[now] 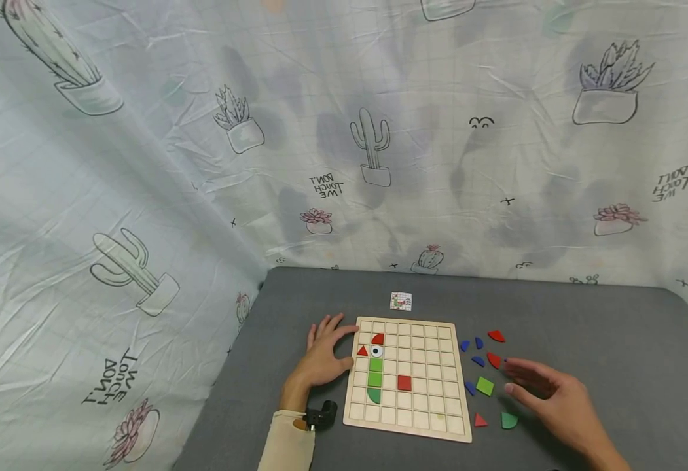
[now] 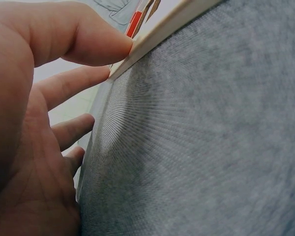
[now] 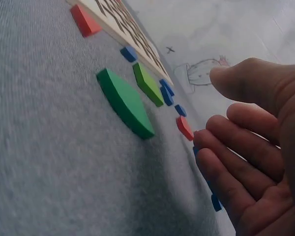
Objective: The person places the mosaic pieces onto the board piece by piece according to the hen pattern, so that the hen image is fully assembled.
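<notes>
A wooden grid board [image 1: 429, 405] lies on the grey table. On it a red quarter circle [image 1: 378, 339], an eye tile [image 1: 376, 351], two light green squares [image 1: 375, 379] and a dark green quarter circle [image 1: 374, 395] form a column. A red triangle [image 1: 362, 351] sits left of the eye, and a red square [image 1: 404, 383] lies apart. My left hand [image 1: 322, 356] touches the board's left edge with thumb and index fingertip, fingers spread. Beside the loose pieces, my right hand [image 1: 556, 399] hovers with relaxed fingers and nothing visible between them. A green quarter circle [image 3: 125, 104] shows near it.
Right of the board lie a light green square [image 1: 485, 386], a red triangle [image 1: 480, 420], red quarter circles [image 1: 496, 336] and several small blue pieces [image 1: 478, 360]. A small pattern card [image 1: 400, 301] rests beyond the board. Cactus-print cloth [image 1: 373, 216] hangs behind the table.
</notes>
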The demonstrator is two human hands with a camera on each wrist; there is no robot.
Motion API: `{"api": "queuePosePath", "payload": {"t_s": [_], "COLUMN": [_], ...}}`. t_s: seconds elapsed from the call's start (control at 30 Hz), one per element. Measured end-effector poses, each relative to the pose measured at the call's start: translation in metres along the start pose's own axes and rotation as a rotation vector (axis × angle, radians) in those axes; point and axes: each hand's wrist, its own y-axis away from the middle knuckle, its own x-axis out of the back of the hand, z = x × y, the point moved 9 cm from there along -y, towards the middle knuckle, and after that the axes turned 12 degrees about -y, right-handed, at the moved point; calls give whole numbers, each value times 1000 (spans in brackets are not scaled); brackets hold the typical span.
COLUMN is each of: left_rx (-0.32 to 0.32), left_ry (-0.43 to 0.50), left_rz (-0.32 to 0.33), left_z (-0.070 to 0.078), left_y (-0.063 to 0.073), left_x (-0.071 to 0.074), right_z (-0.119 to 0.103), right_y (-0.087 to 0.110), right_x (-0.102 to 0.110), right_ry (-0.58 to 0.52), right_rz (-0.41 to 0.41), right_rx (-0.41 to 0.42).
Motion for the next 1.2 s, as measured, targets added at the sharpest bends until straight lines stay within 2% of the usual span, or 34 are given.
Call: {"api": "queuePosePath", "payload": {"t_s": [0.23,0.5,0.8,1.03,1.2], "left_rx": [-1,-12,-52,-1,9], "left_ry": [-1,22,57,24,11], "left_rz": [-4,9,57,13,2], "left_z": [2,3,0,2,2], "left_y": [0,-1,0,-1,-1], "left_x": [1,1,-3,1,0], "right_z": [5,4,5,4,6], "right_y": [-4,-19,-31,-36,-36], "right_x": [1,-2,-9,-12,-10], "right_ry": [78,241,230,226,195], "right_rz": [5,45,54,90,92], "right_rx": [-21,25,52,107,75]}}
